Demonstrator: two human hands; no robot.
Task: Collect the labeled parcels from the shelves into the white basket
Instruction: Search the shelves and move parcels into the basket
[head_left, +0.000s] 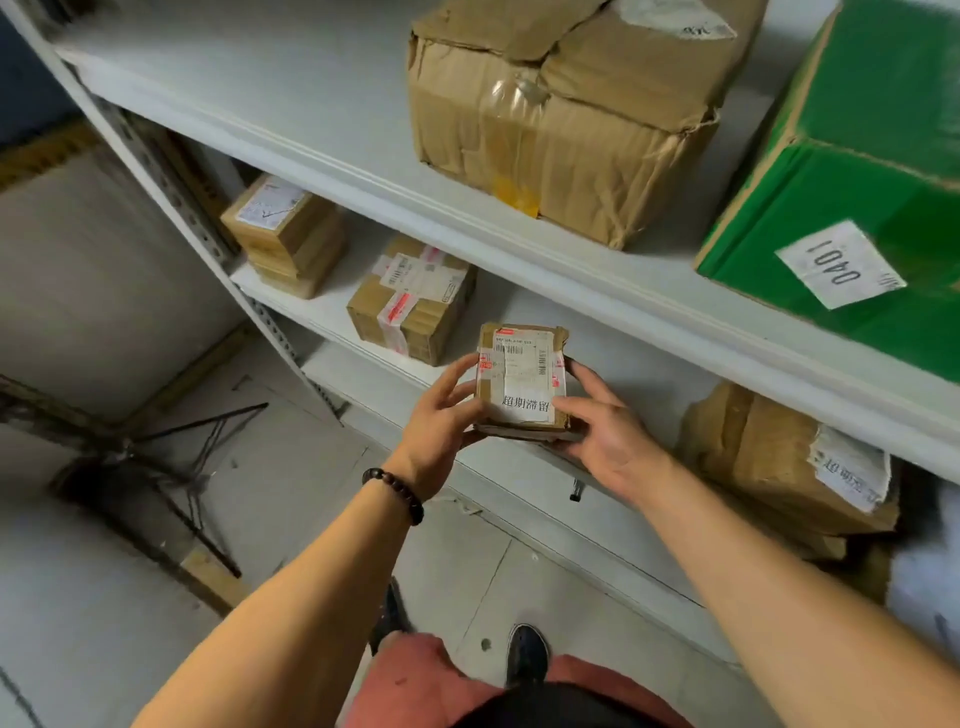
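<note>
Between hands: taped, white-labelled brown parcel (521, 382)

Upper shelf (260, 78): crumpled box (561, 130), green carton (872, 156).

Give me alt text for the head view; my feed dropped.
The left hand and right hand grip a small labeled parcel in front of the lower shelf. Two more parcels sit on it to the left; a crumpled box and green box stand on the shelf above.
</note>
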